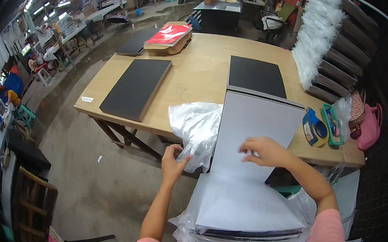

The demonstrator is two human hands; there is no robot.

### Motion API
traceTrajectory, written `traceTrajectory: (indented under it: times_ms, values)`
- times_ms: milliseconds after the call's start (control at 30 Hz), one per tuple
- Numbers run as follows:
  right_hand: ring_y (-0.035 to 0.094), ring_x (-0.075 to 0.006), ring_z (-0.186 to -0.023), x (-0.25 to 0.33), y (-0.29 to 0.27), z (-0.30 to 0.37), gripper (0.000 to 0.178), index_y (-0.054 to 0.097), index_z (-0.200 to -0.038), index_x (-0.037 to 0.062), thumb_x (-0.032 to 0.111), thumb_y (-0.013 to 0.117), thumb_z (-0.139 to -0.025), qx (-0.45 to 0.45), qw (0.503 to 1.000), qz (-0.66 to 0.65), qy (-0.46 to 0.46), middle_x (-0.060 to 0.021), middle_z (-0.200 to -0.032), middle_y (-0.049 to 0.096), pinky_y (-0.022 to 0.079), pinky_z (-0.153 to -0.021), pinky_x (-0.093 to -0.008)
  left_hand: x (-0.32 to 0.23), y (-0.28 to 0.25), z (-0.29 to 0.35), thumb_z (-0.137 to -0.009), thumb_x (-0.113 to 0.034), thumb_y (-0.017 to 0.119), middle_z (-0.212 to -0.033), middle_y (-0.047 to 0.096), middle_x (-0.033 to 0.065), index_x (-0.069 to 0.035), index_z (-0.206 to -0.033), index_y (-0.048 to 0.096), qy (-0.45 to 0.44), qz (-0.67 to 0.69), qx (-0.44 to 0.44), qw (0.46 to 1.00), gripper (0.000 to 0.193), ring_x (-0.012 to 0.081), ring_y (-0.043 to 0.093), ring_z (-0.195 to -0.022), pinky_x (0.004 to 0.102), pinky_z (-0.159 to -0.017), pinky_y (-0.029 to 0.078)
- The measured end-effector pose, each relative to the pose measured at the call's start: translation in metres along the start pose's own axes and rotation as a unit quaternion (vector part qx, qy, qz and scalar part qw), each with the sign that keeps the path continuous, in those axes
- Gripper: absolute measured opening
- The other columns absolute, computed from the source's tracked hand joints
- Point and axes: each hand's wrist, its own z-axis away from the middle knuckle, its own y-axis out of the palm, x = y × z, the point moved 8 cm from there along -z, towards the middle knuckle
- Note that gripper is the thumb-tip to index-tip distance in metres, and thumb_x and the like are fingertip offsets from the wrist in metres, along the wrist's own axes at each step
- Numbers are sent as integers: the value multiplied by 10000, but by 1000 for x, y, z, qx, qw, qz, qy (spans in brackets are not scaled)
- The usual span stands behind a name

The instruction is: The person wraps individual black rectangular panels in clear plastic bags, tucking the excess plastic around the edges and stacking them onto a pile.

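A clear plastic bag (197, 120) hangs crumpled over the table's near edge. At its lower left side is my left hand (172, 163), fingers curved and a gap showing between thumb and index finger. My right hand (266, 151) hovers over a large white sheet (253, 124) with fingers loosely bent and apart, nothing visible in them. Below it, another white sheet (243, 205) slopes toward me on top of a plastic-wrapped stack (244, 241). A black board (256, 74) lies beyond the upper white sheet, with a ridged strip (267, 95) between them.
On the wooden table (197, 66) lie a thick black slab (136, 87) and a red-covered packet (168, 35). A blue tape dispenser (314, 129) and green basket (331, 125) stand at right, beside a pink bag (370, 126). Plastic-wrapped stacks (324, 36) rise behind; a wooden rack (33, 208) stands left.
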Motion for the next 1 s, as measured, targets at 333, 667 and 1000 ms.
traceTrajectory:
  times_ms: [333,667,1000]
  values:
    - [612,-269,-892,3,67,-176,280,598,-1015,52,94,688,-754,-36,988,-78,-126,-148,-935,624,483,-798,-356,1,-20,-55,-809,-68,663,-673,621,70,4,-885,596,-30,29,-20,999,124,139,600,-648,283,-615,477]
    - [620,-283,-717,-13,23,-170,71,644,-781,-3,44,669,-734,-280,948,-144,-37,-147,-751,613,489,-657,-352,-49,-22,-98,-722,-13,740,-734,637,28,31,-1225,526,-9,203,9,979,548,89,607,-712,195,-666,479]
    - [610,-303,-731,7,15,-177,90,572,-908,4,55,557,-835,-333,924,-160,-102,-136,-747,599,486,-656,-377,-16,27,-83,-863,-339,635,-824,600,3,-60,-1093,622,-192,470,127,852,362,83,529,-720,241,-600,446]
